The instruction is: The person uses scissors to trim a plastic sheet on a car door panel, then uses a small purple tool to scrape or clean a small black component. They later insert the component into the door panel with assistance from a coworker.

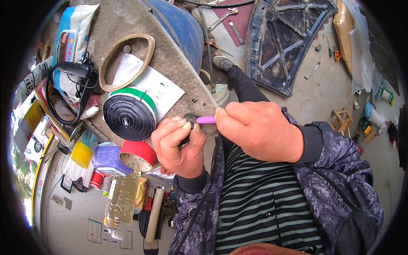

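Far off to the left of the left hand, a white-and-blue plastic packet (77, 25) lies on the grey-brown bench (170, 57). Nearer, though apart from that hand, sit a yellow cylindrical roll (80, 155) and a purple plastic container (108, 158). A clear plastic bottle of yellowish liquid (122, 199) is below and to the left of it. Just beside its left edge, crowding that side, are a coiled black strip with a green-and-white edge (129, 117) and a red tape roll (142, 148). Beyond the coil lie a tan oval loop (151, 49) and a white paper sheet (170, 90). The left hand (178, 146) pinches a small dark piece (191, 118) between thumb and fingers, which partly cover it. A flat purple strip (206, 120) meets this piece, bridging the gap to the right hand (257, 129), which clenches its other end and hides it. Beyond the right hand, a black ribbed panel (278, 53) lies on the floor; well to its right stands a small wooden stool (341, 121).
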Demonstrator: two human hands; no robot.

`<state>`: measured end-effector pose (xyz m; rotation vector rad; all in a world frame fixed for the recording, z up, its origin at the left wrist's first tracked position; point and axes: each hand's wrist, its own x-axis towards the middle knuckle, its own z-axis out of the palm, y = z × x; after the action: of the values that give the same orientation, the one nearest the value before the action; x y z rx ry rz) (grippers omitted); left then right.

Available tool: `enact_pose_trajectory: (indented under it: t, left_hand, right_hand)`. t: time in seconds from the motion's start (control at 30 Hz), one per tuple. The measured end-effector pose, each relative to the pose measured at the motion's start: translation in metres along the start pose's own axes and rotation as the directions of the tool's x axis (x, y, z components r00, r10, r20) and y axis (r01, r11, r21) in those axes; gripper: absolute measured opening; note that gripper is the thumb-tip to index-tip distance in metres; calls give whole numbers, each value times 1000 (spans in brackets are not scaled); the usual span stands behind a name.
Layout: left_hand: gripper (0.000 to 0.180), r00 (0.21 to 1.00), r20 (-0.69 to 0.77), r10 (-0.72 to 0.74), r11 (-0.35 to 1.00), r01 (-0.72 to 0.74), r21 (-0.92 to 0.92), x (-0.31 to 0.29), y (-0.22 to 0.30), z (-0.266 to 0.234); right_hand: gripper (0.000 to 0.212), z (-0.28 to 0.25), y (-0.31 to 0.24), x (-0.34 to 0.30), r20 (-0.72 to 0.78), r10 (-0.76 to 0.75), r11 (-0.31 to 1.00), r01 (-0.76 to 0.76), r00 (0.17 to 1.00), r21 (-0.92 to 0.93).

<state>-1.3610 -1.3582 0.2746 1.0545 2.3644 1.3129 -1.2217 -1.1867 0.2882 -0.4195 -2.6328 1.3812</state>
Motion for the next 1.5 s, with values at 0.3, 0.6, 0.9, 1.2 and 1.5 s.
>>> enact_pose_trajectory:
  t: [0.3,0.6,0.9,1.2,1.5]
  left_hand:
    - [29,1000,-1,-10,1000,10,-7,1,1,0]
    - [29,1000,-1,-3,1000,3,-14,0,-1,-1]
    - [30,1000,5,-4,1000,4,-22,0,-1,-1]
    - [32,1000,13,-11,1000,11,-1,0,1,-2]
    - [33,1000,18,-1,1000,1,0,0,1,-2]
  right_hand:
    - [39,0,0,1,-6,-12,1000,12,1000,5]
    - [37,-3,-4,4,40,7,999,-5,999,-38]
    - [34,-3,-9,6,56,25,994,-19,998,-108]
    - [32,-1,-11,6,27,25,993,-21,999,-120]
    - [29,-1,-14,8,26,35,986,-31,999,-166]
